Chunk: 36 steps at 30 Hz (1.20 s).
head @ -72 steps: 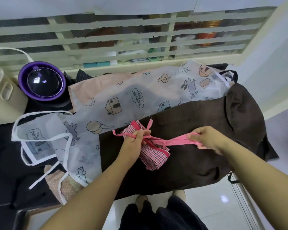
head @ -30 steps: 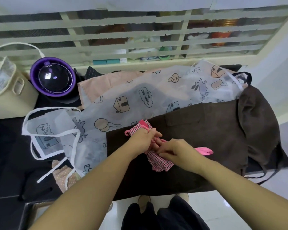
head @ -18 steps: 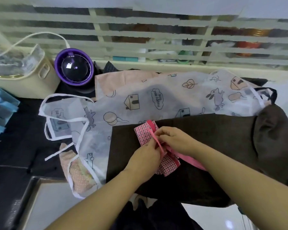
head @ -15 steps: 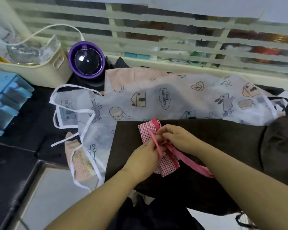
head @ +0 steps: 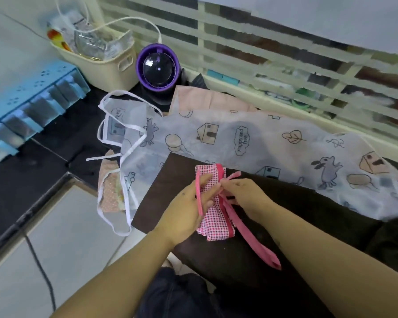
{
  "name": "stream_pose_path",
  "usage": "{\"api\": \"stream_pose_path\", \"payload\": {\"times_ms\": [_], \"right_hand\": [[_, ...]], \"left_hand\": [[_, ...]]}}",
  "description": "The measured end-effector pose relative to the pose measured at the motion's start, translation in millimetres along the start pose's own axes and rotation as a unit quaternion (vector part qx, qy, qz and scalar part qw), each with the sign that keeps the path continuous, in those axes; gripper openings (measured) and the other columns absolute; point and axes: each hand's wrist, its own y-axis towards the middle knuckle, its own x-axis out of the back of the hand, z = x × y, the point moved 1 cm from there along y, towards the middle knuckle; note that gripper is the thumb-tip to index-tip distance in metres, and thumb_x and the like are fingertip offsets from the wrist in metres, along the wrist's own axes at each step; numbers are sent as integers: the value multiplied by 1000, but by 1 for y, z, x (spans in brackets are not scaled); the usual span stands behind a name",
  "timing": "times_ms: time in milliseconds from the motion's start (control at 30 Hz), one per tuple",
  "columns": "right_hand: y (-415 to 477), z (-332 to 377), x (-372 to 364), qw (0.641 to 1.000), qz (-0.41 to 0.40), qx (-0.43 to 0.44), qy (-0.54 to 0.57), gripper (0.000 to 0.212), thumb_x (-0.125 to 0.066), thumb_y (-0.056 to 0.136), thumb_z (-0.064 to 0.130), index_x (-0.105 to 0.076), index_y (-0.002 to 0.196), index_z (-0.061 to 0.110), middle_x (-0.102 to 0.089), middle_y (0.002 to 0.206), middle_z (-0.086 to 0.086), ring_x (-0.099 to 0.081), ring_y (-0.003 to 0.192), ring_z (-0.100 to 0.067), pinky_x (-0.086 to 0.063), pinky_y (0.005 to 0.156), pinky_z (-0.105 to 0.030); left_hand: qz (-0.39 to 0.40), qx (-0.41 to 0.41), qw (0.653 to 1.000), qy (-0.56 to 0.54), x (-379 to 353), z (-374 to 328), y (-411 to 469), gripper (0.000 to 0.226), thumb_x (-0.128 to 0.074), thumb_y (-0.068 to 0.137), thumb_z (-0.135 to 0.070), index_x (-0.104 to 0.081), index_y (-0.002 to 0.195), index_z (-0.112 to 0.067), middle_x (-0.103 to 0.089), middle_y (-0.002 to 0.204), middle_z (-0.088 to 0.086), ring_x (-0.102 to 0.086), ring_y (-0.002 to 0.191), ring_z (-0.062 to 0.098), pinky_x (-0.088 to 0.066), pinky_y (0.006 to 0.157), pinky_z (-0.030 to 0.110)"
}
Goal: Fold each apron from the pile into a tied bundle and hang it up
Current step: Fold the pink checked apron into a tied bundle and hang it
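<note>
- Head view: the checked bundle point(head: 213, 213), a folded pink-and-white apron, lies on the brown apron point(head: 170, 180) near the middle of the counter, wrapped by a pink strap point(head: 254, 241) whose loose end trails toward the near right.
- The left hand point(head: 186, 210) rests on the bundle's left side. A loop of the strap runs over its fingers, and its thumb and forefinger close on the strap at the crossing.
- The right hand point(head: 248, 198) sits just right of the bundle, fingers curled, tips pinching the strap at the same crossing, so the two hands touch there.
- Beyond the brown apron a white printed apron point(head: 251, 143) is spread out, its white ties hanging off to the left; a peach apron point(head: 205, 99) shows under its far edge.
- At the far left stand a purple appliance point(head: 157, 67), a cream basket point(head: 106, 65) and a blue drawer unit point(head: 32, 97) on the black counter point(head: 21, 180).
</note>
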Motion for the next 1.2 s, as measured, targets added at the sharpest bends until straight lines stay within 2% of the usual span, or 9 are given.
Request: {"api": "stream_pose_path", "payload": {"times_ms": [67,200,333,533,733,833,967,1100,1200], "right_hand": [[-2,-10,4,999,-34,-24,35,26,-49,98,21,-70,100,5,-69,91,-2,-62,83,-10,-48,66,-19],[-1,-21,11,989,-133,1,-71,20,-52,97,20,-70,90,13,-68,83,-2,-61,75,-12,-48,65,-19],[-3,-23,11,989,-142,26,-33,18,-58,93,22,-66,77,22,-63,71,-1,-55,67,-12,-47,66,-23],[-15,-9,-1,985,0,63,159,25,-49,97,15,-66,82,5,-66,73,-5,-55,59,-10,-50,62,-21],[-7,-15,8,973,47,96,-202,30,-43,100,20,-61,77,14,-65,72,3,-57,64,-8,-51,68,-26],[-4,-17,14,972,50,82,-216,29,-44,99,22,-61,76,16,-66,74,2,-59,68,-12,-54,72,-30],[-13,-3,12,973,28,144,-178,28,-48,97,22,-64,74,20,-65,73,5,-57,67,-2,-46,66,-14],[-16,23,5,936,30,233,-263,27,-46,98,22,-65,80,16,-58,75,10,-53,70,0,-44,69,-13],[-8,27,9,953,73,178,-236,24,-38,102,19,-60,99,9,-58,80,0,-51,65,-8,-47,66,-26]], "left_hand": [[-44,81,993,-71,-5,1,-9,45,-23,95,-55,-37,135,-40,-45,144,-3,-42,134,11,-32,114,37],[-75,130,987,57,-4,5,-22,70,-14,95,-56,-68,112,-15,-62,116,1,-58,106,16,-42,100,26],[-61,198,974,94,10,6,-13,36,-46,97,-40,-64,84,-12,-59,89,-2,-54,79,12,-45,75,26],[-81,226,934,-263,18,-25,18,41,-48,99,-28,-67,64,-18,-71,79,-2,-66,80,12,-52,81,25],[-41,326,884,-333,8,-14,29,46,-38,103,-27,-63,68,-10,-67,71,7,-61,62,9,-47,58,14],[11,290,920,-263,10,-10,27,33,-44,101,-24,-67,79,-15,-67,75,0,-60,64,7,-46,60,16],[114,127,980,-105,10,-23,32,14,-59,91,-13,-62,80,-21,-63,80,-5,-58,68,13,-49,69,31],[96,73,990,-78,7,-22,33,14,-55,95,-16,-67,86,-14,-63,76,7,-57,65,20,-49,66,41],[113,96,983,-106,13,-21,31,27,-45,100,-14,-69,92,-23,-65,81,-6,-61,73,12,-52,73,29]]}}
